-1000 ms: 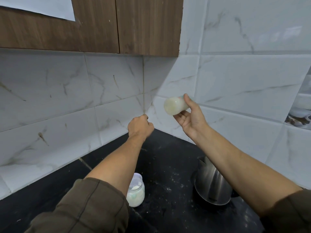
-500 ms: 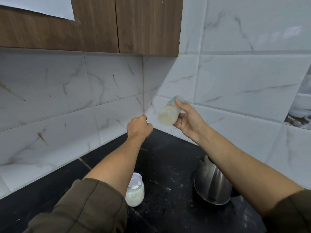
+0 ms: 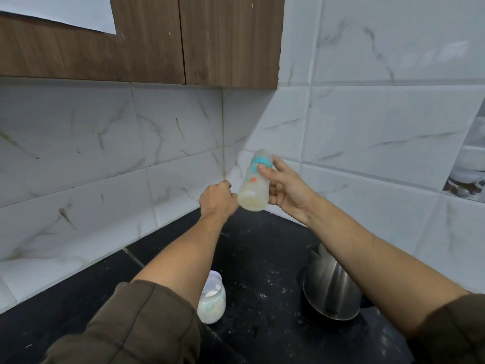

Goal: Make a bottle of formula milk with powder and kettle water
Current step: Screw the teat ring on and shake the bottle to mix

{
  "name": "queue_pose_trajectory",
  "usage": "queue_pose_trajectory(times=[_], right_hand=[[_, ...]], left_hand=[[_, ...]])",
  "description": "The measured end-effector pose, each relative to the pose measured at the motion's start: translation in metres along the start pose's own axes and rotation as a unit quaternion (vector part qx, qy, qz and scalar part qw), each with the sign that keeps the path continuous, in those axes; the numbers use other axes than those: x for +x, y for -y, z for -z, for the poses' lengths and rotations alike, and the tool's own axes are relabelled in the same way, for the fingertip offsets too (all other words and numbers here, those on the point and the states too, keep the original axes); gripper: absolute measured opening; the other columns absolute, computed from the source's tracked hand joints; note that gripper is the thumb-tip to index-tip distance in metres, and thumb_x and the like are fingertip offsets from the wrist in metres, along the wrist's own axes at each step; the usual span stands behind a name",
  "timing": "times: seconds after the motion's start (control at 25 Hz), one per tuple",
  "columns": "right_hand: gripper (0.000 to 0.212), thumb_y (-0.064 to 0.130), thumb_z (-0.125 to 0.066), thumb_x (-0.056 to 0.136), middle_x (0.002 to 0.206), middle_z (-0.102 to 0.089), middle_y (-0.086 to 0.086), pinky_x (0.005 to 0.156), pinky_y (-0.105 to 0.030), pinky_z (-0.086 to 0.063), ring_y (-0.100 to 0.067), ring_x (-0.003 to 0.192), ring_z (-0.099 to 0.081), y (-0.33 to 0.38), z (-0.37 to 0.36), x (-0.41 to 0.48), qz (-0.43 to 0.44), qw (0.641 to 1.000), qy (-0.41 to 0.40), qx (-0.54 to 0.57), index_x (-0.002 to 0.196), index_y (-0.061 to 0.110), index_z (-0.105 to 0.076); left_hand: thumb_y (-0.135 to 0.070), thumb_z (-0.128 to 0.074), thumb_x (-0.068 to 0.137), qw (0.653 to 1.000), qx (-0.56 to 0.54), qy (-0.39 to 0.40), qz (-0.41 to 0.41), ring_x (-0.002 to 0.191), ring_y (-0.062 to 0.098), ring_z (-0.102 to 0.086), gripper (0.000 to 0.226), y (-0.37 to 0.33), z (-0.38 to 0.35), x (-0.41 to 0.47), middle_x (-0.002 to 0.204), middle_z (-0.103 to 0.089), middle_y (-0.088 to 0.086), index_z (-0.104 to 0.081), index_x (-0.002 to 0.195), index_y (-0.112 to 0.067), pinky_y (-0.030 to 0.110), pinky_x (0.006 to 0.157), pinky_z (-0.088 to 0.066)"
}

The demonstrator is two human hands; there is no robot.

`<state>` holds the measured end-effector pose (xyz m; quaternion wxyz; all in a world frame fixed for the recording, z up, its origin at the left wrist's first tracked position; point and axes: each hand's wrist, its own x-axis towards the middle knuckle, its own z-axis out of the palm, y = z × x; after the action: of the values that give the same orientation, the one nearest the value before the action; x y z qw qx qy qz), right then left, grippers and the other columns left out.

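My right hand grips a baby bottle in the air above the black counter. The bottle stands nearly upright, a teal ring near its top and milky liquid inside. My left hand is a closed fist just left of the bottle's base, holding nothing that I can see. Below, a small clear jar of white powder stands open on the counter, partly behind my left forearm. A steel kettle stands to the right of it, partly behind my right forearm.
Marble-patterned wall tiles meet in a corner just behind my hands. Wooden wall cabinets hang above. Specks of spilled powder lie on the counter between jar and kettle.
The bottle has swung from lying sideways with its base toward me to nearly upright, and has come down closer to my left fist. My left hand has stayed put.
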<state>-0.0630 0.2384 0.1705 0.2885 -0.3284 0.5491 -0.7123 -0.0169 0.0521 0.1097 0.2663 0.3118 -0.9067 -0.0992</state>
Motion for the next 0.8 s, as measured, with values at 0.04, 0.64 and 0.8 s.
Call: queue_pose_trajectory(times=[0.04,0.64,0.8], right_hand=[[0.054,0.03,-0.076,0.091,0.116,-0.075,-0.008,0.086,-0.046,-0.064,-0.025,0.096,-0.076,0.001,0.0,-0.001,0.008,1.0,0.011,-0.007,0.141,0.024,-0.056],[0.05,0.031,-0.078,0.093,0.131,-0.069,-0.018,0.071,-0.035,-0.065,-0.029,0.101,-0.077,-0.007,-0.01,0.012,0.024,0.965,-0.143,0.22,0.136,0.018,-0.057],[0.057,0.029,-0.077,0.093,0.122,-0.073,-0.013,0.075,-0.038,-0.065,-0.028,0.099,-0.076,-0.008,-0.016,0.001,-0.011,0.999,-0.017,0.05,0.145,0.02,-0.054]], left_hand=[[-0.026,-0.058,0.094,1.0,0.002,0.001,0.0,0.08,0.022,-0.054,0.03,0.0,0.001,0.0,0.099,-0.072,0.006,-0.067,0.12,-0.015,0.032,0.066,-0.042],[-0.024,-0.053,0.095,1.0,-0.011,-0.015,0.01,0.101,0.028,-0.065,0.035,0.002,0.002,-0.007,0.109,-0.073,0.007,-0.066,0.127,-0.015,0.034,0.076,-0.05],[-0.03,-0.063,0.091,1.0,0.0,0.009,-0.003,0.091,0.027,-0.065,0.029,0.001,0.005,-0.004,0.101,-0.072,0.006,-0.066,0.116,-0.016,0.032,0.067,-0.047]])
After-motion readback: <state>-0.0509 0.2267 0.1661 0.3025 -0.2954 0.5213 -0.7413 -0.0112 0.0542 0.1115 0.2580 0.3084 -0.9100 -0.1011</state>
